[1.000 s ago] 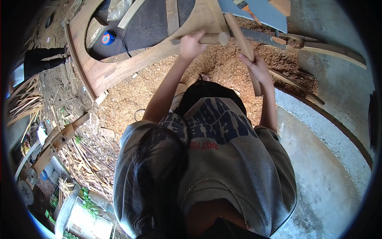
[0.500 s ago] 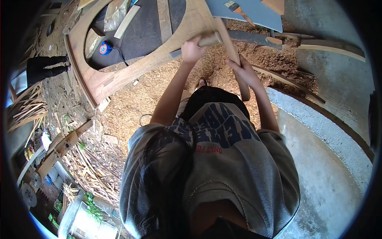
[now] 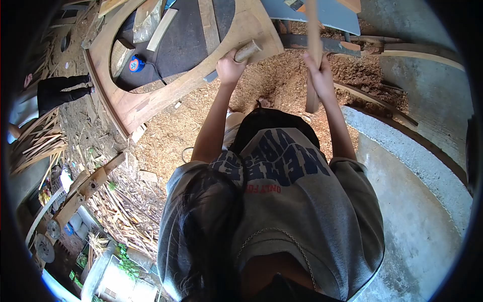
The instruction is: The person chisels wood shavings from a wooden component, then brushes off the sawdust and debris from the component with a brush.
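Observation:
My left hand is closed around a chisel with a thick, round wooden handle. Its flat grey blade sticks out on the other side of the fist, near the edge of a wooden board with a large oval opening. To the right, my right hand grips a long squared wooden bar near its lower part. The bar stands lengthwise in view, its top running past the upper frame edge, apart from the chisel.
Inside the oval opening lie a blue tape measure and wood offcuts. A grey panel is at the upper right. Wood shavings cover the ground. A low concrete ledge curves at right. Another person stands at far left.
My right hand has moved right and up, swinging the wooden bar from a slant beside the handle to nearly straight. My left hand has shifted slightly left and down with the chisel.

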`<state>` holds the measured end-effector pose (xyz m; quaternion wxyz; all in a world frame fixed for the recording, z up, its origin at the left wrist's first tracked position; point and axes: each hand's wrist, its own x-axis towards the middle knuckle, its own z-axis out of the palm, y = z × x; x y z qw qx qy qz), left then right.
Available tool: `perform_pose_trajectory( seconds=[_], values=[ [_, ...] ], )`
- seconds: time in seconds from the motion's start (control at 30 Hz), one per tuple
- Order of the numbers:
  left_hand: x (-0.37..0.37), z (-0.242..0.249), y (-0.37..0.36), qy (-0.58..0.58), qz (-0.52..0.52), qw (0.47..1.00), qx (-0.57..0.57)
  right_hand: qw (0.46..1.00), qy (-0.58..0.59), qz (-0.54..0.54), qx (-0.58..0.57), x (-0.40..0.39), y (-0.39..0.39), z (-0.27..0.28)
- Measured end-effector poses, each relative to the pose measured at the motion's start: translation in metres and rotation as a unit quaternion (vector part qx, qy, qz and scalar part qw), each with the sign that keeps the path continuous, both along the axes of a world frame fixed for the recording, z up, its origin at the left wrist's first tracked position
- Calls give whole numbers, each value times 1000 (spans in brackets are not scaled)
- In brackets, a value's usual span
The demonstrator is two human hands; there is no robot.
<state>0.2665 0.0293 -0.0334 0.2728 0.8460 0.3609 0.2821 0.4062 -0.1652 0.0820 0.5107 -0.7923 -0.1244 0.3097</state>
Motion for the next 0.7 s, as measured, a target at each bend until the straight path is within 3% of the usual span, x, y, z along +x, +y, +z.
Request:
perform_pose_trajectory(
  seconds=[0.03,0.1,0.13,0.23,0.3,0.37,0.43,0.5,0.57,0.67,0.7],
  values=[
    [-3,1,-1,1,0,1000,2,1000,1,0,2,-4,3,-7],
    [-6,3,1,19,8,1000,2,987,-56,149,33,-16,13,-25],
    [-7,4,0,14,15,1000,15,965,-90,243,-44,-26,12,-30],
    [-26,-4,7,39,13,999,27,946,-98,290,-109,-19,18,-19],
    [-37,-4,11,36,10,999,26,959,-40,243,-139,-18,25,-3],
    [-43,-2,14,3,10,1000,12,996,-27,85,8,-21,33,-6],
    [-47,-2,18,3,24,1000,18,993,-31,110,-15,-38,40,-1],
    [-56,-5,21,1,38,999,24,929,-80,359,-48,-44,38,-30],
    [-74,-10,29,50,23,997,46,924,-79,356,-111,-36,44,-20],
    [-87,-1,34,26,36,998,39,990,1,138,-19,-38,55,-10],
    [-89,2,36,15,49,998,33,990,-2,139,-18,-42,58,-12]
  ],
)
